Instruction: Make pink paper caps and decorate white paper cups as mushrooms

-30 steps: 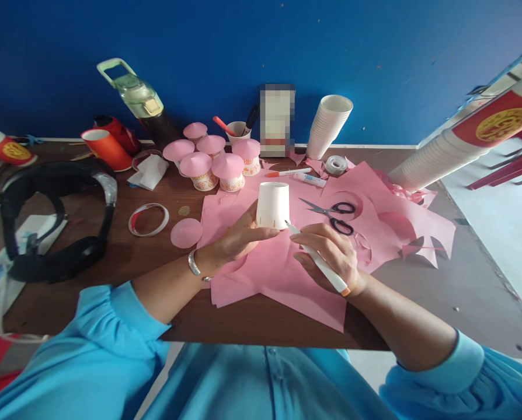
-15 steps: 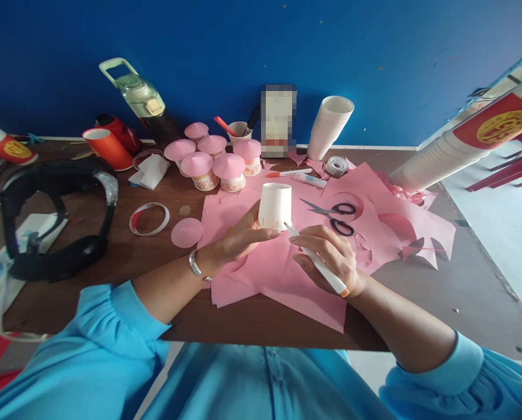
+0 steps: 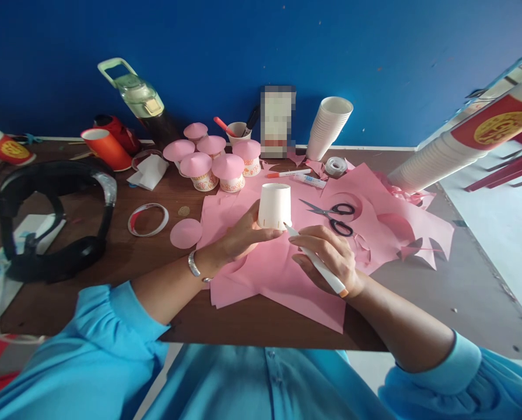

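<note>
A white paper cup (image 3: 275, 204), upside down with short orange marks near its rim, is held by my left hand (image 3: 243, 233), its fingers and thumb around the lower left side. My right hand (image 3: 329, 254) is closed around a white marker (image 3: 324, 271) with an orange end. The marker's tip touches or nearly touches the cup near the rim. Pink paper sheets (image 3: 296, 291) lie beneath both hands. Black-handled scissors (image 3: 331, 216) rest on the paper, just beyond my right hand.
Several small cups with pink cone tops (image 3: 229, 167) stand behind, left of centre. Stacked white cups (image 3: 329, 128) stand near the wall. A black headset (image 3: 55, 271), a tape ring (image 3: 148, 220) and a bottle (image 3: 141, 99) are on the left. More stacked cups (image 3: 440, 163) lie at the right.
The marker's tip has moved very slightly along the cup's rim, and the orange marks show a little more clearly. Otherwise both hands keep nearly the same place.
</note>
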{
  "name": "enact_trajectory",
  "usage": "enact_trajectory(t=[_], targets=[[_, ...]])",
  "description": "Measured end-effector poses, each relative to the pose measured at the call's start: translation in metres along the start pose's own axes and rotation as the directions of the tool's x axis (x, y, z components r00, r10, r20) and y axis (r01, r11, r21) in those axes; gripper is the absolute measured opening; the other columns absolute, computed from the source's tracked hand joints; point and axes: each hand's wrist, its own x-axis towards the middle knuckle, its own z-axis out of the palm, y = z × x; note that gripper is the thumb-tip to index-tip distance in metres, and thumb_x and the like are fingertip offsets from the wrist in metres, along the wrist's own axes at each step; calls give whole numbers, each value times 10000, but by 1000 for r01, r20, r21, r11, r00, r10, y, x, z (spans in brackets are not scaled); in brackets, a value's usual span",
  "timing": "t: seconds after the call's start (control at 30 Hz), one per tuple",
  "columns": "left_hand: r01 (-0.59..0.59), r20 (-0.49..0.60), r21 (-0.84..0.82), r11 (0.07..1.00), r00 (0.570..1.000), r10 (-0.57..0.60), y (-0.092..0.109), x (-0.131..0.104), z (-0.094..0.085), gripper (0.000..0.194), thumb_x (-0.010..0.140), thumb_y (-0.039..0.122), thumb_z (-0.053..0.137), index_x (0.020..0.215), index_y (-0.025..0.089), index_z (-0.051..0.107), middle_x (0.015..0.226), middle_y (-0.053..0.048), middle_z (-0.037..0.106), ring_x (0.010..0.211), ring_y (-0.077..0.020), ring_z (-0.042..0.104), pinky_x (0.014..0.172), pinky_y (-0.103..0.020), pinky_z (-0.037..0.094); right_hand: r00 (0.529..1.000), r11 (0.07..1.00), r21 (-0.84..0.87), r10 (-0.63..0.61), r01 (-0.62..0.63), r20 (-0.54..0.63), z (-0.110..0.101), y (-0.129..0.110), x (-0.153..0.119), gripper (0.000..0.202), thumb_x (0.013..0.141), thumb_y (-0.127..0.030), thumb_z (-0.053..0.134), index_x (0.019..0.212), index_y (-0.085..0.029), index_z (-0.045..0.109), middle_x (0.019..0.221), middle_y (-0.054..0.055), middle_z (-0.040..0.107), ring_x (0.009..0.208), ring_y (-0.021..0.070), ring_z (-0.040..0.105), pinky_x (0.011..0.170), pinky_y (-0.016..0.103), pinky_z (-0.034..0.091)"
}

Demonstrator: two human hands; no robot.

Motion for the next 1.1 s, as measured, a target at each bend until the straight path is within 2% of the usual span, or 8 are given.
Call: enact_trajectory(t=[0.13, 0.37, 0.57, 0.8, 0.93, 1.1], targets=[[42, -2, -97, 994, 999, -43, 7, 1, 4, 417, 848, 344, 798, 1207, 227, 619, 1216, -80, 637, 1172, -271, 572, 992, -425, 473, 1000, 1000, -31, 3, -3, -22, 0, -1, 1, 219, 1022, -218, 562, 1233, -182, 608, 933, 82, 663, 782, 179, 679, 610, 299, 590], [62, 0, -114, 991, 998, -63, 8, 1, 5, 416, 840, 327, 816, 1200, 225, 634, 1161, -67, 659, 1106, -242, 602, 962, -401, 491, 1000, 1000, -14, -2, 2, -20, 0, -1, 2, 210, 1035, -243, 551, 1231, -191, 605, 915, 72, 670, 770, 178, 680, 604, 298, 590], [28, -17, -107, 994, 999, -29, 10, 2, 6, 319, 813, 373, 839, 1066, 238, 698, 1100, -40, 685, 1072, -227, 631, 934, -386, 521, 1000, 1000, -20, -7, 7, -10, 0, 0, 1, 191, 1031, -258, 571, 1194, -170, 617, 932, 88, 666, 807, 185, 685, 637, 300, 593], [-70, 11, -94, 993, 997, 71, 2, 3, 0, 197, 819, 424, 821, 897, 257, 753, 1070, -29, 703, 1053, -233, 659, 913, -392, 559, 999, 1000, -8, 25, -25, -22, 1, 1, -2, 281, 1044, -294, 543, 1298, -184, 590, 1003, 105, 684, 855, 209, 686, 647, 329, 593], [-87, 15, -53, 995, 996, 88, 5, 1, 1, 250, 787, 470, 842, 885, 252, 768, 1076, -44, 707, 1075, -258, 657, 925, -414, 566, 999, 999, -6, 37, -37, -29, 1, 1, -4, 298, 1039, -308, 549, 1305, -179, 589, 1024, 114, 674, 873, 218, 677, 672, 344, 595], [-81, 32, -114, 990, 996, 85, 3, 1, 0, 192, 833, 415, 820, 917, 249, 772, 1152, -47, 699, 1154, -263, 649, 948, -402, 565, 1000, 999, -22, 26, -26, -15, -1, 0, -2, 295, 1045, -332, 540, 1297, -191, 596, 1010, 106, 647, 858, 215, 672, 676, 346, 592]])
